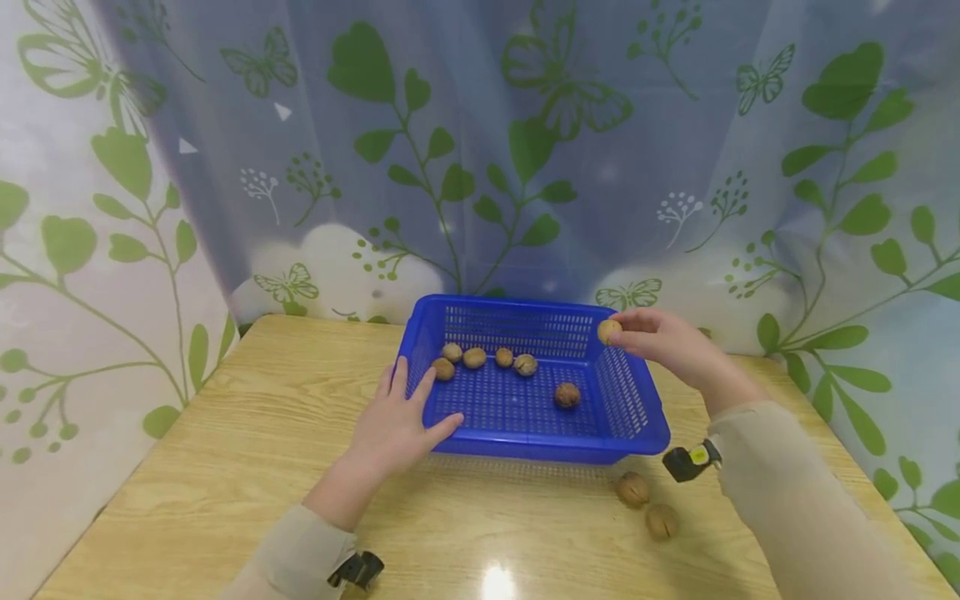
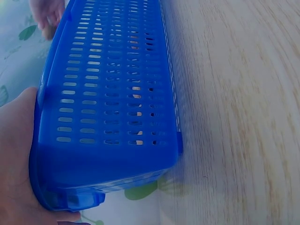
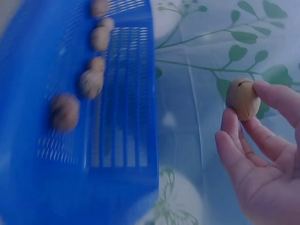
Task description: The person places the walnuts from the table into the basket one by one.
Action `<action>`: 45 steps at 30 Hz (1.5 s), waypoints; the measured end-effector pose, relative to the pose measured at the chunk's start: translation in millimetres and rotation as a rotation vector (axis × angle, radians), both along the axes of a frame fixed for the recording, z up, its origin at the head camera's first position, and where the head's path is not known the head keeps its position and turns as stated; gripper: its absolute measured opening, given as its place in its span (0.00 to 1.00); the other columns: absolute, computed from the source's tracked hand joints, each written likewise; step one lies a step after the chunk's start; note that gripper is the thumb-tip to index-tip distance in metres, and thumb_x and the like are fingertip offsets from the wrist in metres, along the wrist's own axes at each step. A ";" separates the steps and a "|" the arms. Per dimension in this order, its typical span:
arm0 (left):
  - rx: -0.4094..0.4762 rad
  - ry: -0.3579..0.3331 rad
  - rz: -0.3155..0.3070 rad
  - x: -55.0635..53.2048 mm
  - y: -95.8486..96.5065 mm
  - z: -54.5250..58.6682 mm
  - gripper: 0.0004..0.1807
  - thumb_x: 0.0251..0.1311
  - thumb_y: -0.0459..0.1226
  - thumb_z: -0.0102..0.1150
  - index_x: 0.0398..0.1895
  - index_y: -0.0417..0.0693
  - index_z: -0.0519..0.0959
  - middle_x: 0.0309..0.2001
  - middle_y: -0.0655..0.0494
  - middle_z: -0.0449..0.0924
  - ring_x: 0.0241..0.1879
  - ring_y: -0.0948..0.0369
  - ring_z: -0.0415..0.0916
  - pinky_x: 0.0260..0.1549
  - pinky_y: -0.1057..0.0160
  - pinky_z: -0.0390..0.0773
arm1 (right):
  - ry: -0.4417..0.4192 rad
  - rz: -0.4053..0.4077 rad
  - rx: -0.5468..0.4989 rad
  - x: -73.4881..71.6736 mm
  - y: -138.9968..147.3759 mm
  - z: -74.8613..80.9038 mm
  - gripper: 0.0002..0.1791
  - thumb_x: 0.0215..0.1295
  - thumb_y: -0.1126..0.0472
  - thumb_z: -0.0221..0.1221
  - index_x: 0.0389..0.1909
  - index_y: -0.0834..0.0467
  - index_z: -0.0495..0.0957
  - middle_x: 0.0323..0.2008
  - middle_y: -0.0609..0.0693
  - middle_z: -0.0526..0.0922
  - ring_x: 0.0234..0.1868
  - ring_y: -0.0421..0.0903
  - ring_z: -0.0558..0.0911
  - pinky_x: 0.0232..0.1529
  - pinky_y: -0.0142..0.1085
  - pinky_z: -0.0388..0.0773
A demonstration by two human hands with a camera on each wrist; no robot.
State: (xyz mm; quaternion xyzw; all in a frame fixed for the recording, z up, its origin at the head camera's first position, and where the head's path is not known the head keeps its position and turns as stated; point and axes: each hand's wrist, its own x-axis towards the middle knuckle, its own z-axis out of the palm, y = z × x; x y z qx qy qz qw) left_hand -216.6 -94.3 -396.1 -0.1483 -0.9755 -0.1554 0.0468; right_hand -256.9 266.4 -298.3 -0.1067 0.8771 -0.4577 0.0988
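In the head view my left hand [image 1: 393,425] rests on the front left corner of a blue plastic basket [image 1: 517,442]. Its fingers are spread and fairly straight over the left rim, with the thumb at the front rim. My right hand [image 1: 667,346] pinches a light brown walnut [image 1: 609,332] above the basket's back right corner. The right wrist view shows that walnut [image 3: 243,99], with a dark crack at its top, between thumb and fingertips. Inside the basket, several walnuts [image 1: 474,357] lie toward the back left, and a darker walnut [image 1: 567,395] sits apart, right of centre.
Two walnuts [image 1: 632,490] lie on the wooden table [image 1: 285,450] in front of the basket's right end. A patterned curtain [image 1: 465,167] hangs behind the table and along both sides.
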 end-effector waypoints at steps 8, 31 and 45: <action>-0.008 0.005 0.009 0.4 -2.0 -3.5 0.47 0.57 0.69 0.39 0.72 0.48 0.55 0.70 0.31 0.40 0.69 0.38 0.38 0.57 0.40 0.61 | -0.048 -0.035 -0.384 -50.5 -32.7 -12.0 0.29 0.68 0.63 0.53 0.65 0.72 0.56 0.63 0.64 0.62 0.64 0.55 0.64 0.64 0.42 0.60; -0.003 0.011 0.003 1.9 4.2 0.2 0.48 0.57 0.69 0.39 0.72 0.48 0.55 0.70 0.32 0.40 0.70 0.40 0.35 0.56 0.40 0.62 | -0.144 -0.031 -0.228 -86.9 -19.2 -77.3 0.30 0.69 0.65 0.50 0.66 0.75 0.52 0.62 0.71 0.62 0.63 0.62 0.64 0.62 0.47 0.62; 0.006 0.005 0.011 -0.1 -0.6 -3.6 0.49 0.56 0.70 0.37 0.72 0.48 0.54 0.71 0.33 0.39 0.70 0.41 0.34 0.57 0.41 0.61 | -0.143 -0.050 -0.254 -89.8 -23.8 -82.2 0.29 0.71 0.64 0.48 0.66 0.75 0.53 0.64 0.71 0.59 0.63 0.63 0.64 0.61 0.48 0.63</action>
